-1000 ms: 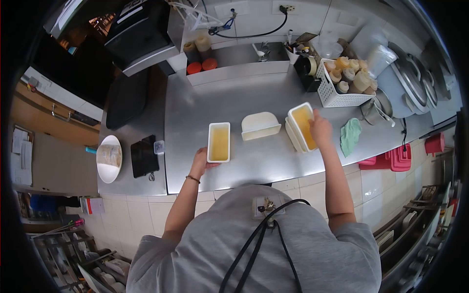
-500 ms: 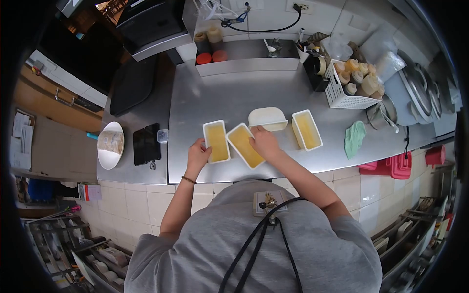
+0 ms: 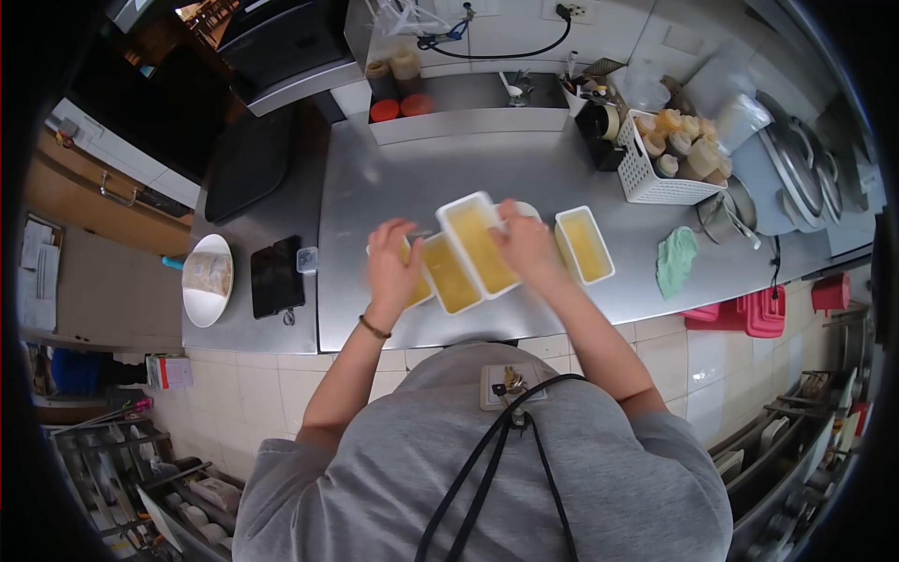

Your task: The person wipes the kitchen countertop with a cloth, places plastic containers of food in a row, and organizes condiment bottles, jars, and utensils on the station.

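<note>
Three white rectangular tubs with yellow contents crowd together in front of me. The uppermost tub (image 3: 476,242) is tilted and overlaps the middle tub (image 3: 451,274). My right hand (image 3: 531,248) grips its right edge, thumb over the rim. My left hand (image 3: 393,267) is over the left tub (image 3: 421,290), hiding most of it, fingers stretched and thumb apart, slightly blurred. Behind my right hand shows part of a white lid-like piece (image 3: 528,210). Another tub (image 3: 585,246) with yellow contents stands to the right.
A green cloth (image 3: 676,262) lies on the steel counter (image 3: 393,178) at right, below a white basket (image 3: 670,187) of squeeze bottles. On the left are a black tablet (image 3: 277,278), a small clear container (image 3: 307,260) and a white oval plate (image 3: 208,312) holding a wrapped item.
My right hand has shifted slightly right and up with a tub. A tub beneath it now shows beside the left one. My left hand has moved up over the left tub, its fingers opening.
</note>
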Tool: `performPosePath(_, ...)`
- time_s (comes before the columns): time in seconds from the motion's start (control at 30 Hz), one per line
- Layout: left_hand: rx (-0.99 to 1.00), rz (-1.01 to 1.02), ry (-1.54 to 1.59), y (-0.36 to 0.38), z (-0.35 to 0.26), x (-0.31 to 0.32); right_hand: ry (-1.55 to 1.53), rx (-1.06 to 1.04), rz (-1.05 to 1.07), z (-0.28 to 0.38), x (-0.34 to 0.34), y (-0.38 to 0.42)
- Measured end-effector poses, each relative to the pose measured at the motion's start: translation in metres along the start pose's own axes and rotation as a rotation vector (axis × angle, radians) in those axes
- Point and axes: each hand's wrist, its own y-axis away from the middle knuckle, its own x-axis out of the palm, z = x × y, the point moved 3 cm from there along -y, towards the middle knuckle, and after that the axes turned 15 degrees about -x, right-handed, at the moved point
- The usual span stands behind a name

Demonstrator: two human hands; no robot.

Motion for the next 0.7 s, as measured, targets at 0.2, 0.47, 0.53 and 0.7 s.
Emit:
performPosePath(0.2, 0.397, 0.297, -0.236, -0.005, -0.054, 0.100, -0.058, 0.126, -0.166, -0.056, -0.068, 0.040)
performPosePath(0.47, 0.082, 0.557, -0.293, -0.042, -0.053, 0.127, -0.052, 0.271, -0.039, -0.079, -0.024, 0.091)
performPosePath(0.53, -0.010, 0.631, -0.247, -0.031, -0.048, 0.121, -0.033, 0.296, -0.057, -0.085, -0.013, 0.094)
performPosePath(0.7, 0.186, 0.531, -0.505, 0.013, -0.038, 0.116, -0.080, 0.264, -0.015, -0.083, -0.008, 0.089)
